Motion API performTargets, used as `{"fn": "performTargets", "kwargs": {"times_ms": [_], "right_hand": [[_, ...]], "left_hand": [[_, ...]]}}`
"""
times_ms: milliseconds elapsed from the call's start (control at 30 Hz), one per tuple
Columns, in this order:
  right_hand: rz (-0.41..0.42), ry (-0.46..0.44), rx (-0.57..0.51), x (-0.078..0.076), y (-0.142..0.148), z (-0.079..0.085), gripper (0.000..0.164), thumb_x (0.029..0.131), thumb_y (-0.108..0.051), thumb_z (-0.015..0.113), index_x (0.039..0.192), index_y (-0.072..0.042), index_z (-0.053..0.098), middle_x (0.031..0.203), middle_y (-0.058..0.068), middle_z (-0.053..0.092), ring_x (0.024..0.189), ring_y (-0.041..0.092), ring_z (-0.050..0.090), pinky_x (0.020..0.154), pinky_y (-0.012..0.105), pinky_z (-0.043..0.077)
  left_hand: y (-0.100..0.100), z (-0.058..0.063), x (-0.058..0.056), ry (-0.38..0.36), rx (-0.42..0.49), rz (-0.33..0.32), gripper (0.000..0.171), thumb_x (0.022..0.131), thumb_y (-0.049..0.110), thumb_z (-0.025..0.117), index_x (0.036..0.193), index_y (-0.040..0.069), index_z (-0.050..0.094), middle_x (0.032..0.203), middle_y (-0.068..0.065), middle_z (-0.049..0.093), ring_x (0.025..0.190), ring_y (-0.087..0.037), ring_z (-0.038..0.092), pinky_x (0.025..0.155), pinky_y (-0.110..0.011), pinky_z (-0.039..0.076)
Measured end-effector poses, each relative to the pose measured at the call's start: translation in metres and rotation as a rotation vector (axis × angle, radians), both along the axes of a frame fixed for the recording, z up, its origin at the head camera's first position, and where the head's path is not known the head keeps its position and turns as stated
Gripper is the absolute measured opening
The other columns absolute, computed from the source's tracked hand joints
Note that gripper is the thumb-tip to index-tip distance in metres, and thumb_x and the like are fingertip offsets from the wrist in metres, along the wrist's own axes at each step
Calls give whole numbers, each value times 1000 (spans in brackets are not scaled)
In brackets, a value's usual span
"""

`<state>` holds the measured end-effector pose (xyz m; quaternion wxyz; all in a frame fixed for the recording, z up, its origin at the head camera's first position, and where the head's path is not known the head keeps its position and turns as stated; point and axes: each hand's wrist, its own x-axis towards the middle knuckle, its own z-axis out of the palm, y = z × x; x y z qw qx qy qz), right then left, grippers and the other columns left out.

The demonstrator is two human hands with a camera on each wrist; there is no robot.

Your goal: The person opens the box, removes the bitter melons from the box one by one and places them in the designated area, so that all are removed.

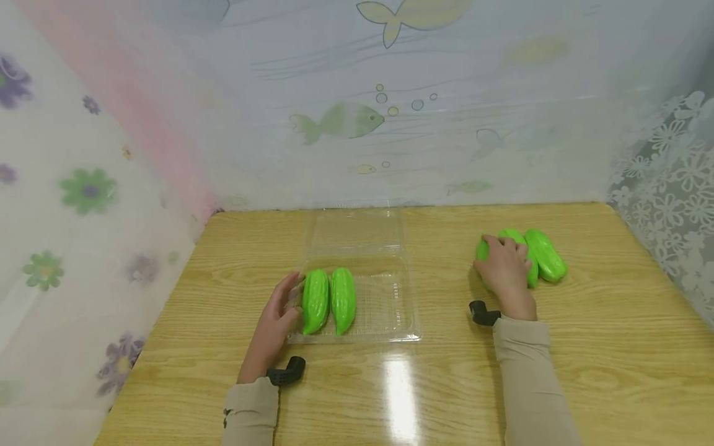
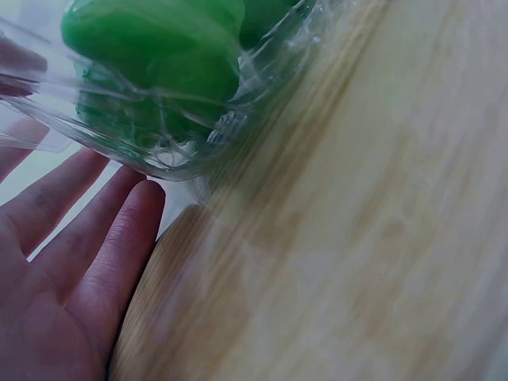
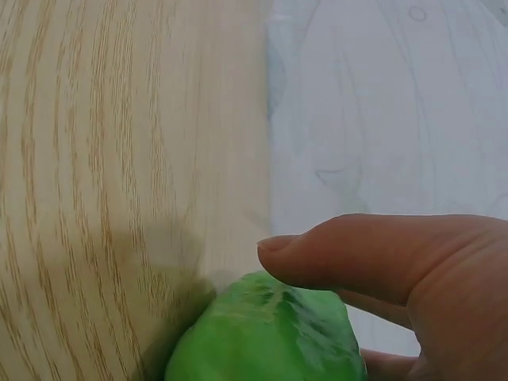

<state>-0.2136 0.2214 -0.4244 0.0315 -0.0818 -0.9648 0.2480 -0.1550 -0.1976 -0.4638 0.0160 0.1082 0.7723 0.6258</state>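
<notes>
Two bright green, ridged bitter melons (image 1: 316, 301) (image 1: 343, 300) lie side by side in the left half of a clear plastic clamshell box (image 1: 390, 303), its lid folded back. My left hand (image 1: 276, 319) rests at the box's left wall. Its fingers (image 2: 119, 254) are extended beside the clear wall in the left wrist view. At the right of the table, my right hand (image 1: 504, 269) grips another bitter melon (image 3: 262, 333), partly hidden under the hand. The thumb (image 3: 349, 246) lies over its top. Two more bitter melons (image 1: 512, 234) (image 1: 546, 255) lie just to its right.
The wood-grain table (image 1: 446, 371) runs back to a fabric wall (image 1: 251, 142) printed with fish. A flowered cloth (image 1: 89, 248) hangs at the left, a lacy one (image 1: 675, 186) at the right. Each wrist wears a black camera mount (image 1: 289, 371) (image 1: 484, 313).
</notes>
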Motion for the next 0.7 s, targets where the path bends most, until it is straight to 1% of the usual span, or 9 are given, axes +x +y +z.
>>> {"fn": "performTargets", "kwargs": {"times_ms": [100, 267, 333, 433, 500, 567, 700], "right_hand": [[-6, 8, 2, 0, 0, 1, 56, 78, -15, 56, 131, -3, 40, 128, 30, 30, 113, 50, 19, 79, 61, 21], [-13, 16, 0, 1, 0, 1, 56, 79, -17, 59, 130, -4, 41, 128, 29, 30, 114, 50, 19, 80, 60, 21], [-13, 21, -3, 1, -1, 2, 56, 79, -18, 60, 130, -4, 41, 128, 30, 30, 114, 50, 19, 81, 61, 20], [-12, 26, -7, 1, 0, 3, 55, 80, -20, 59, 129, -3, 41, 129, 30, 29, 114, 51, 19, 81, 61, 20], [-13, 24, -9, 1, 0, 4, 55, 81, -21, 57, 130, -3, 41, 129, 30, 29, 114, 51, 19, 81, 62, 20], [-13, 19, -11, 0, 0, 5, 55, 82, -22, 55, 130, -3, 40, 130, 30, 28, 114, 52, 19, 82, 62, 20], [-19, 15, -16, 1, 1, 8, 55, 83, -25, 53, 131, -3, 38, 132, 31, 26, 114, 51, 19, 82, 63, 19]], "left_hand": [[1, 5, 2, -6, 11, -12, 64, 84, -6, 41, 140, 19, 26, 142, -6, 29, 129, -25, 28, 94, -35, 33], [5, 17, 7, -9, 12, -21, 63, 83, -9, 39, 141, 11, 23, 143, -13, 27, 129, -31, 26, 92, -30, 34], [7, 20, 8, -6, 3, -19, 62, 83, -9, 39, 141, 9, 23, 142, -15, 26, 128, -32, 26, 92, -32, 34], [8, 23, 9, -4, 0, -17, 62, 83, -9, 39, 141, 8, 22, 142, -16, 26, 128, -33, 26, 94, -39, 32], [8, 22, 9, -5, -1, -15, 63, 83, -9, 39, 141, 8, 22, 142, -15, 26, 128, -33, 26, 95, -42, 31], [7, 20, 8, -5, 0, -14, 63, 83, -9, 39, 141, 9, 23, 142, -14, 26, 128, -32, 26, 95, -41, 30], [3, 10, 4, -2, 7, -17, 63, 84, -7, 40, 141, 14, 24, 143, -10, 27, 129, -29, 27, 95, -41, 30]]}}
